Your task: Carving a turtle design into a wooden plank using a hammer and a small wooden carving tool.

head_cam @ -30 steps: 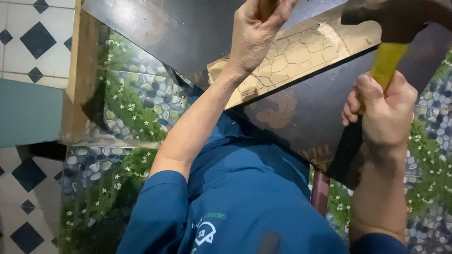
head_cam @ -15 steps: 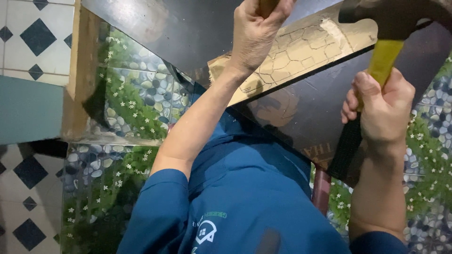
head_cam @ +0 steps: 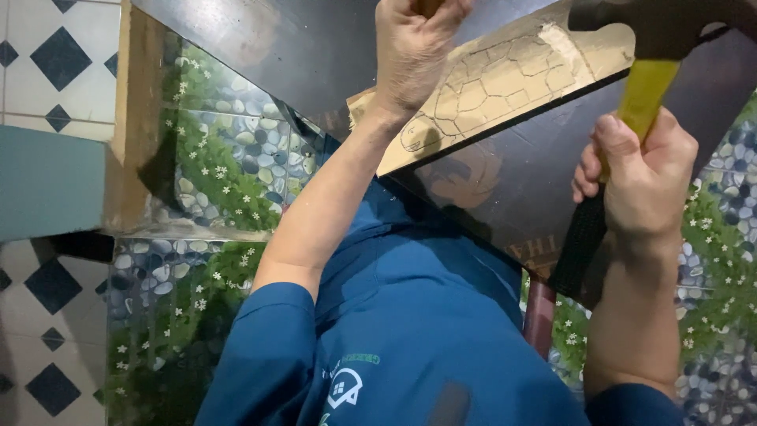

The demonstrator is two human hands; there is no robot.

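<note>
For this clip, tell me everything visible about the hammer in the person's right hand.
The hammer has a dark head at the top right of the view, partly cut off by the frame edge, and a yellow handle that ends in a black textured grip. The right hand is closed around the handle where yellow meets black, and the grip sticks out below the fist. The hammer is tilted, head up and to the right, in front of the dark board and the pale wooden piece marked with a turtle-shell outline. Whether the head touches the wood cannot be told.
</note>
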